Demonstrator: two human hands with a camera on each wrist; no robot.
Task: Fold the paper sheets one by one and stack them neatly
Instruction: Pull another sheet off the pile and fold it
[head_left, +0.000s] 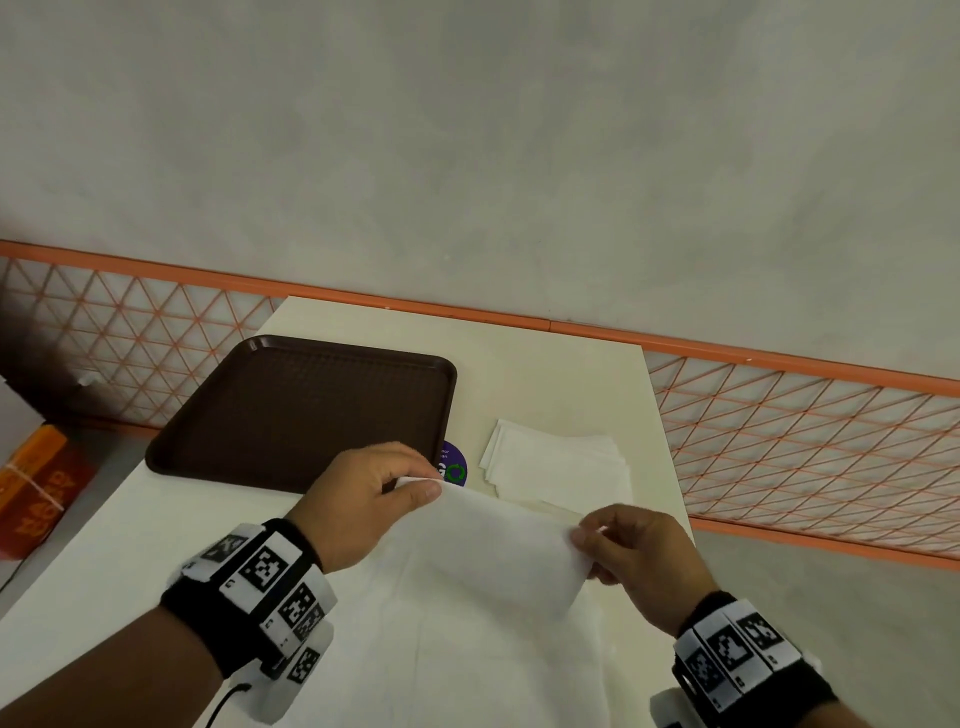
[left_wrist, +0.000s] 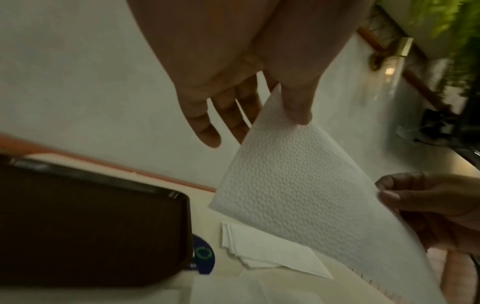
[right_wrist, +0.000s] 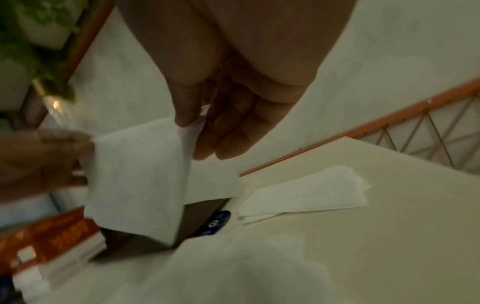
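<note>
From the head view, my left hand (head_left: 371, 488) pinched one top corner of a paper sheet (head_left: 498, 551) between thumb and forefinger, my right hand (head_left: 631, 545) pinching the other, the sheet raised above the table (head_left: 571, 374). A stack of folded sheets (head_left: 558, 462) lay at two o'clock; the brown tray (head_left: 306, 410) at eleven held nothing. At the left wrist, my thumb (left_wrist: 296, 102) pressed the sheet's edge, other fingers loose. At the right wrist, thumb (right_wrist: 185, 111) and fingers clamped the sheet.

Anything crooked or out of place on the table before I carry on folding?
The stack of folded sheets is fanned, its left edges stepped rather than flush. A round purple sticker lies half under the brown tray. Both hands, left and right, pinch the lifted sheet, which looks undamaged.
</note>
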